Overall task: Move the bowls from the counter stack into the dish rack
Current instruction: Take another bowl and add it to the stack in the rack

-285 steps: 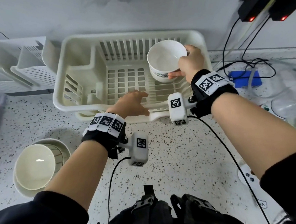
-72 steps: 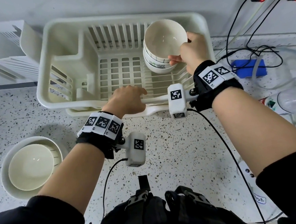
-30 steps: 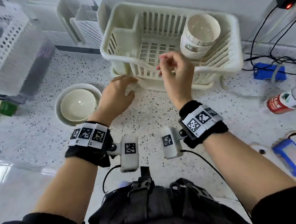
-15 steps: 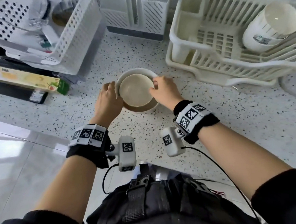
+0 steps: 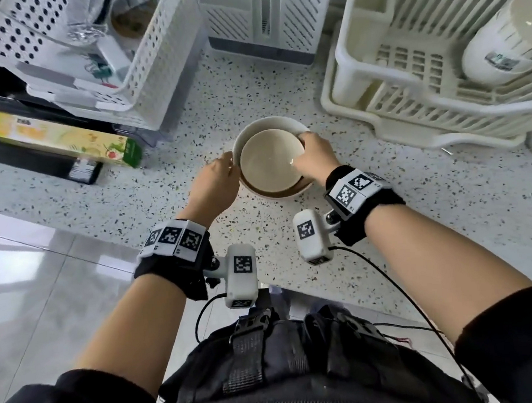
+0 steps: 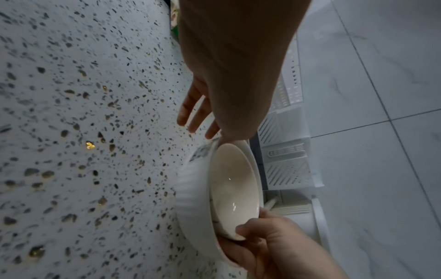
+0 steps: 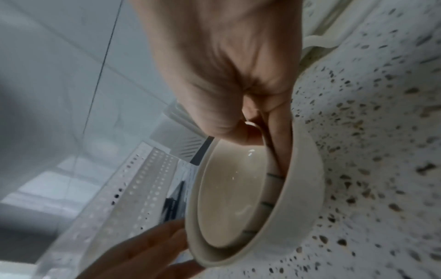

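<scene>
Two nested bowls stand on the speckled counter. The small cream inner bowl (image 5: 271,164) (image 6: 232,188) (image 7: 229,198) sits inside a larger ribbed outer bowl (image 5: 255,129) (image 6: 193,190) (image 7: 303,188). My right hand (image 5: 313,160) (image 7: 238,98) pinches the inner bowl's right rim, thumb inside and fingers down between the two bowls. My left hand (image 5: 218,185) (image 6: 198,115) rests with straight fingers against the outer bowl's left side. The cream dish rack (image 5: 387,114) is at the upper right and holds stacked bowls (image 5: 500,52) lying on their side.
A white perforated basket (image 5: 154,61) with clutter stands at the upper left, with a green and yellow box (image 5: 49,134) in front of it. A slotted white holder (image 5: 264,22) stands behind the bowls. The counter edge (image 5: 110,237) runs close on my left, with tiled floor below.
My right hand left the bowls in the rack and both hands came down to the counter stack. Since half a second ago the hands have settled on the bowls; the right thumb now hooks the inner rim.
</scene>
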Action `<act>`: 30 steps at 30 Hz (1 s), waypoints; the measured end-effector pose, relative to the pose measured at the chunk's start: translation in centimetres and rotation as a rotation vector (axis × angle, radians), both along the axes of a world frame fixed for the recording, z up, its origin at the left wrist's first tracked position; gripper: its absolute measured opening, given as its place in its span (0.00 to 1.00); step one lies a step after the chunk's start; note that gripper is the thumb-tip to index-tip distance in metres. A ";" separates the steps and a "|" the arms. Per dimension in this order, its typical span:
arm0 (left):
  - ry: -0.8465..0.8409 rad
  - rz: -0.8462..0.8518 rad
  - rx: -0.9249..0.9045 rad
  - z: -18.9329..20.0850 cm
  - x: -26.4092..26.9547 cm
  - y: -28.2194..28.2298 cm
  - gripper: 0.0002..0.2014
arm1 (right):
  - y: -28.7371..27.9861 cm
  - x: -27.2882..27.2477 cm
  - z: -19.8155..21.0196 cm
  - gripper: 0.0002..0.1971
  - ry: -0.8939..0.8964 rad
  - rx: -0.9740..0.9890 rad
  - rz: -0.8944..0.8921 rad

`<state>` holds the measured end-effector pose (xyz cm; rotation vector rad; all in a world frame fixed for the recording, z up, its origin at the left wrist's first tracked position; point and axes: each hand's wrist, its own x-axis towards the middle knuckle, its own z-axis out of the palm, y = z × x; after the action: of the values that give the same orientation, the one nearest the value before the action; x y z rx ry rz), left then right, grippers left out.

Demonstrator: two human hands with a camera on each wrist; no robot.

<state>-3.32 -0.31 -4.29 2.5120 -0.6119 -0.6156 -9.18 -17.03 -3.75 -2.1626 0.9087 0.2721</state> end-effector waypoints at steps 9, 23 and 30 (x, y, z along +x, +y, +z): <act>-0.101 0.077 -0.164 4.0 -1.4 -3.8 0.21 | -2.2 -5.4 6.0 0.22 -0.300 0.254 -0.212; -0.146 -0.147 -0.317 7.2 -10.3 -19.7 0.19 | -15.8 -17.7 10.4 0.26 -0.531 0.152 -0.418; -0.143 -0.255 -0.275 7.3 -13.5 -28.2 0.21 | -23.8 -21.9 10.8 0.20 -0.649 0.216 -0.625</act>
<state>-16.86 -28.51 3.01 2.2496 -1.0089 -0.4076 -31.09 -40.87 7.03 -1.5106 1.0403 -0.5799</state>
